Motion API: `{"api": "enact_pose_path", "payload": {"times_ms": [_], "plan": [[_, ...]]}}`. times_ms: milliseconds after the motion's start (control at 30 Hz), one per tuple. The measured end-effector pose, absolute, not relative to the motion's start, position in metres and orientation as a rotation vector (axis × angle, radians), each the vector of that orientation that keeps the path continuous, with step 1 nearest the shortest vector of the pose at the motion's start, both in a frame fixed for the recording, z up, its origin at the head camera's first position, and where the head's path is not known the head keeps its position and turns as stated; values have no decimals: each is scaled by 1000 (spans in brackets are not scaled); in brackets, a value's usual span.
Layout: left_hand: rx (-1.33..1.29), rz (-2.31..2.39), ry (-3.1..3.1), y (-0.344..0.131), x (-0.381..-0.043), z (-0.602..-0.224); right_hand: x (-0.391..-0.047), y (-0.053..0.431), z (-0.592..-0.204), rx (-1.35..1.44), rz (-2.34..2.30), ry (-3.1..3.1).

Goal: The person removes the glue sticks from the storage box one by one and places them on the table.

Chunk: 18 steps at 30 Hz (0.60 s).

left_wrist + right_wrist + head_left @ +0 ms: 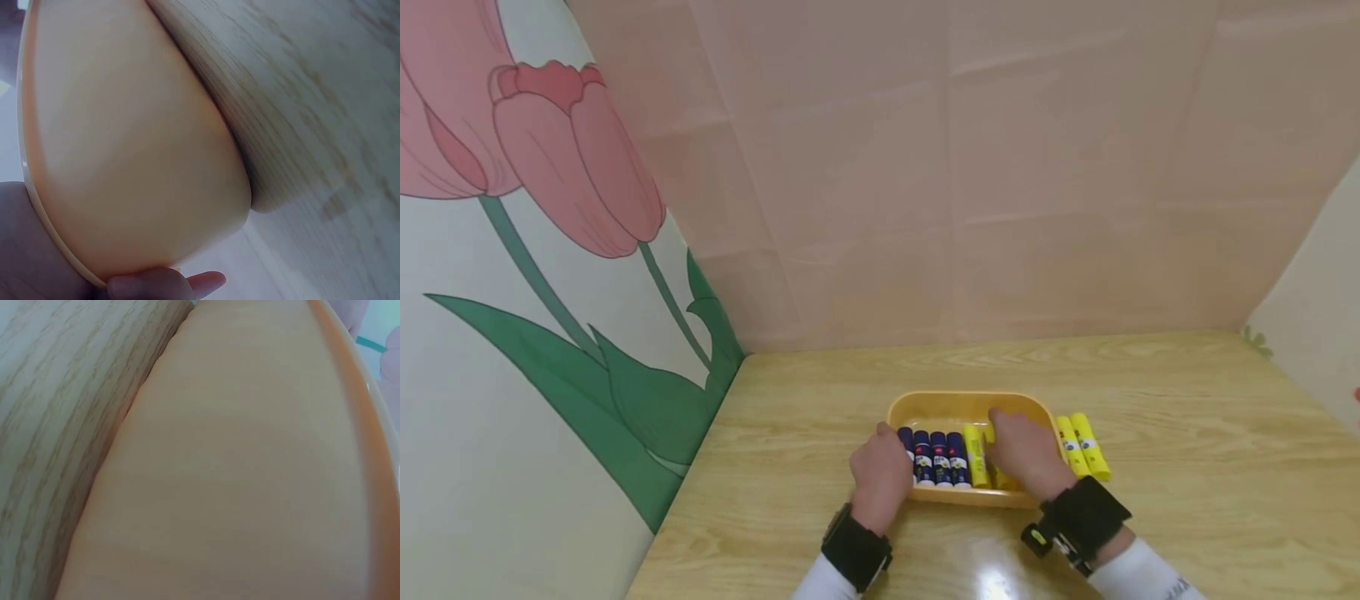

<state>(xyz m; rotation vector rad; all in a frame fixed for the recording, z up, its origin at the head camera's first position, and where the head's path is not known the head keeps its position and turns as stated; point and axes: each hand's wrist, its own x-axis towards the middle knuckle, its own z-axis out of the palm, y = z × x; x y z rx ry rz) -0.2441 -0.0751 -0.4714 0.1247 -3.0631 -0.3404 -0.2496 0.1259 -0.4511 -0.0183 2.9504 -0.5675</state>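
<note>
A yellow-orange plastic tray [970,497] stands on the table, with a row of dark blue glue sticks [941,458] and yellow glue sticks [977,457] lying in it. My left hand [880,473] grips the tray's left end; in the left wrist view its fingers [150,284] curl over the rim against the outer wall. Reaching in over the right side, my right hand [1028,454] pinches a yellow glue stick [1002,479] at the right end of the row. The hand partly covers that stick. Only the tray's outer wall [237,456] shows in the right wrist view, with the fingers hidden.
Two yellow glue sticks [1082,447] lie side by side on the wooden table [775,467], just outside the tray's right end. A pink-beige sheet [955,183] hangs behind the table, and a wall with painted tulips [572,158] rises at the left.
</note>
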Motion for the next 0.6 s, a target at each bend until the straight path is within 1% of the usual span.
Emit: {"api": "enact_pose_path", "payload": {"times_ms": [433,600], "plan": [[129,-318,-3051,-70,-246,-477,-260,135,-458,-20,-522,2949],[128,-319,-3024,-70,-246,-477,-262,136,-454,-17,-508,2918]]}}
